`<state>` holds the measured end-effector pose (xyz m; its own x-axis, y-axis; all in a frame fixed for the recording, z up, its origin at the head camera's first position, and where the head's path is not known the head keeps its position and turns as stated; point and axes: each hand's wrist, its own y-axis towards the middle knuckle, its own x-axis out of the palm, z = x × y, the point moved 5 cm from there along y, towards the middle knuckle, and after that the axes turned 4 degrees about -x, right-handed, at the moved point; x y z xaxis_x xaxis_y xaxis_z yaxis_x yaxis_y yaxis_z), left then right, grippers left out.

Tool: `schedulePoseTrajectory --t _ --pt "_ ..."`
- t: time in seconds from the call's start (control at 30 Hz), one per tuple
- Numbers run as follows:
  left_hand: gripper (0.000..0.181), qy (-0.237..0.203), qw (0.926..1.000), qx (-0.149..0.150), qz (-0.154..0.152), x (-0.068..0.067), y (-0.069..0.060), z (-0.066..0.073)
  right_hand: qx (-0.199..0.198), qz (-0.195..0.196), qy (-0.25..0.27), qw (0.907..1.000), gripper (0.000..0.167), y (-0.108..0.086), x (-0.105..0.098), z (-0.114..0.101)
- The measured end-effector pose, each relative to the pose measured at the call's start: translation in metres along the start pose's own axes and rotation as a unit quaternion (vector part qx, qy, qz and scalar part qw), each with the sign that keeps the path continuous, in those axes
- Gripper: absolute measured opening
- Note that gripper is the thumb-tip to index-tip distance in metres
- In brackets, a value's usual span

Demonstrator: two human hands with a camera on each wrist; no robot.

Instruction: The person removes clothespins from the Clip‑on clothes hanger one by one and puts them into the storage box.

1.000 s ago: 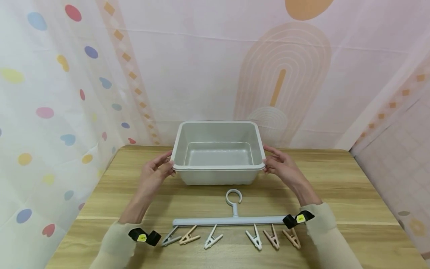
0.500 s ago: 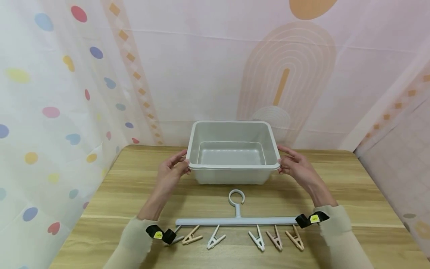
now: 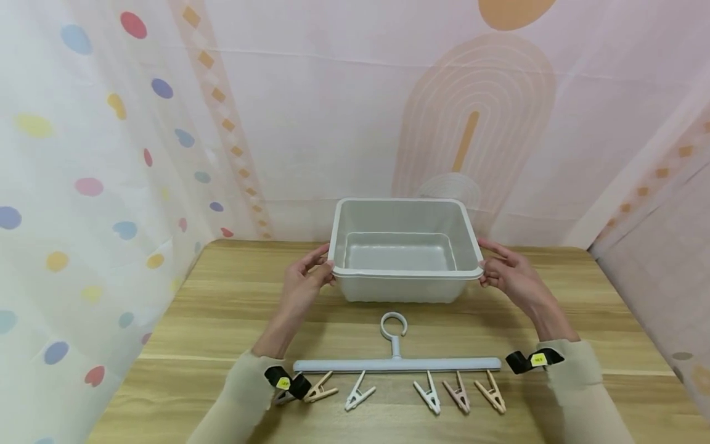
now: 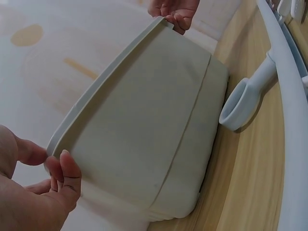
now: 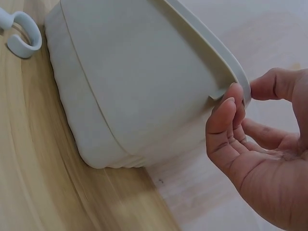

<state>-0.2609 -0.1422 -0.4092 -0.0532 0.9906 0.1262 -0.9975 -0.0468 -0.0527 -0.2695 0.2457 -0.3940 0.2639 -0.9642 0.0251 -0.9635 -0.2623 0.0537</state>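
A light grey plastic bin point(image 3: 407, 288), with nothing inside it, stands upright near the back of the table. My left hand point(image 3: 304, 280) grips its rim at the left front corner, thumb on the rim and fingers curled beneath, as the left wrist view shows with the hand point(image 4: 41, 185) at the lower left. At the right front corner my right hand point(image 3: 513, 277) pinches the same rim; the right wrist view has that hand point(image 5: 262, 139) with fingertips under the lip. In front of the bin lies a pale blue-grey clip hanger point(image 3: 396, 365) with its hook toward the bin.
Several clothes pegs hang from the hanger bar, among them a white peg point(image 3: 427, 393), a pinkish peg point(image 3: 457, 393) and a beige peg point(image 3: 490, 393). My left wrist band covers part of the leftmost pegs. A patterned curtain point(image 3: 333, 123) rises behind the wooden table point(image 3: 222, 308).
Both hands have moved to the right with the bin between them, so it now sits farther right behind the hanger. The hanger stays in place; the head view has shifted slightly.
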Motion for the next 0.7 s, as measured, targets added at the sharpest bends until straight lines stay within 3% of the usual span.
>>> schedulePoseTrajectory --t 0.23,0.43,0.57,0.7 --pt "0.043 -0.011 0.9998 0.014 0.005 0.004 0.000 0.000 -0.011 -0.001 0.020 0.9997 0.064 -0.001 -0.001 -0.003" --pt "0.044 0.005 0.9998 0.009 -0.015 0.000 -0.001 0.001 -0.008 0.017 0.009 0.9998 0.062 -0.001 0.001 -0.003" --pt "0.045 0.039 0.9988 0.012 -0.026 -0.006 0.000 0.002 -0.009 0.030 -0.033 0.9990 0.059 0.000 0.002 -0.005" --pt "0.046 0.086 0.9956 0.015 -0.033 -0.011 -0.001 0.001 -0.013 0.047 -0.116 0.9921 0.054 -0.002 0.001 -0.007"
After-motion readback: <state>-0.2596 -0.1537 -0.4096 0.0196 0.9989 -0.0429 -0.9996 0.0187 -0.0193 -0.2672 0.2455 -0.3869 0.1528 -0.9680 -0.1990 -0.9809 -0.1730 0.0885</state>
